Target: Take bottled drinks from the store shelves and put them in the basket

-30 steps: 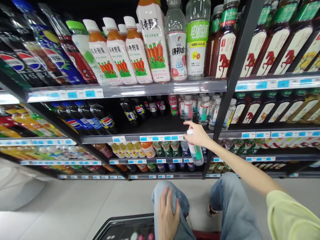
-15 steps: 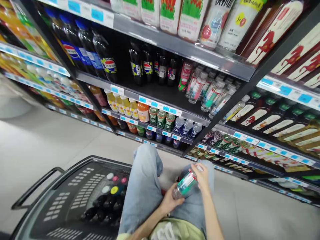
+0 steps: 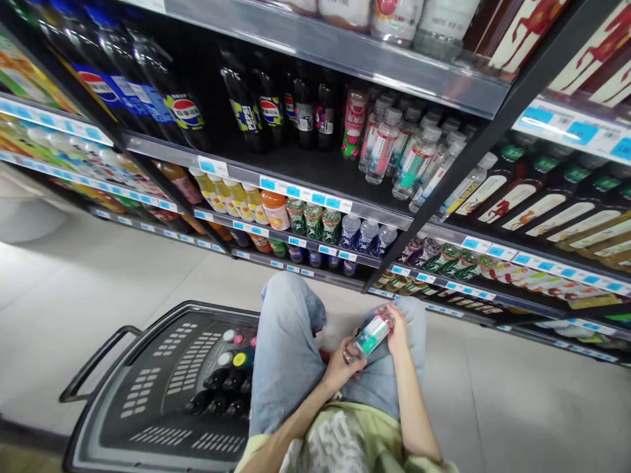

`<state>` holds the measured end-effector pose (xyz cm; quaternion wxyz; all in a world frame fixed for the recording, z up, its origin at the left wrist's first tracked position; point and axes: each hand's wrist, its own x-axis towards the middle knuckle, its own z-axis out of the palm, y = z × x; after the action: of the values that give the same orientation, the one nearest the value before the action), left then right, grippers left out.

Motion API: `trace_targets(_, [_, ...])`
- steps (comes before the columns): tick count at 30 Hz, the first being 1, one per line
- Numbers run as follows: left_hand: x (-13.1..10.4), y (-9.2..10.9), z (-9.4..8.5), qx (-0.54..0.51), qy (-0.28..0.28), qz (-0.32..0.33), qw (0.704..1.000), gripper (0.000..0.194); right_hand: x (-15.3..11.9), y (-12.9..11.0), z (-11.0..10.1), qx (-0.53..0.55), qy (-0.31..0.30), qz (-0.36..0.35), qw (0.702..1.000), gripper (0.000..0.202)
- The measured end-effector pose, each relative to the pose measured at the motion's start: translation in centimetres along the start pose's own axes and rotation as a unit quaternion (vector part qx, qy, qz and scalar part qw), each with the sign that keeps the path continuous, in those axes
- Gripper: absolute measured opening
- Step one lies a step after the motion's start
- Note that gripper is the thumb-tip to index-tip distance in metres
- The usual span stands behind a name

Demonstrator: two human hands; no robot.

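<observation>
Left grip [image 3: 341, 369], no longer on the knee [image 3: 292, 299], is clamping and steadying the bottle [image 3: 371, 336] with right grip [image 3: 397, 333], shelf [image 3: 308, 164] at eleven o'clock.

Looks down on a pale grey tiled floor [image 3: 522, 401], crossed by thin dark joints. Faces tiered black shelving [image 3: 296, 169] fronted by blue-and-white price tags [image 3: 305, 194]. Catches bright light along the glossy upper shelf edge [image 3: 345, 56]. Includes a pale rounded form [image 3: 27, 213], far left.
</observation>
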<state>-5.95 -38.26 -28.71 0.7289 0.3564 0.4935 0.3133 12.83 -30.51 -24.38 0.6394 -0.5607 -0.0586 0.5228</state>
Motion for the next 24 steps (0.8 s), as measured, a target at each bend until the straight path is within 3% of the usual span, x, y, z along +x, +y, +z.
trace_targets(2, [0.0, 0.2, -0.1, -0.017, -0.025, -0.02, 0.999, 0.096, 0.2, 0.0, -0.1, 0.014, 0.009, 0.01, 1.0, 0.037])
trace_targets(7, [0.7, 0.3, -0.5, -0.072, -0.07, -0.088, 0.991, 0.089, 0.2, -0.2, -0.2, 0.057, 0.012, 0.05, 0.997, 0.037])
trace_targets(13, [1.4, 0.6, -0.7, -0.122, -0.052, -0.111, 0.985, 0.077, 0.0, 0.0, -0.2, 0.045, -0.019, 0.043, 0.998, 0.037])
trace_targets(24, [1.2, 0.9, -0.5, -0.142, -0.045, -0.138, 0.979, 0.076, 0.7, -0.2, 0.0, 0.061, 0.026, 0.051, 0.997, 0.032])
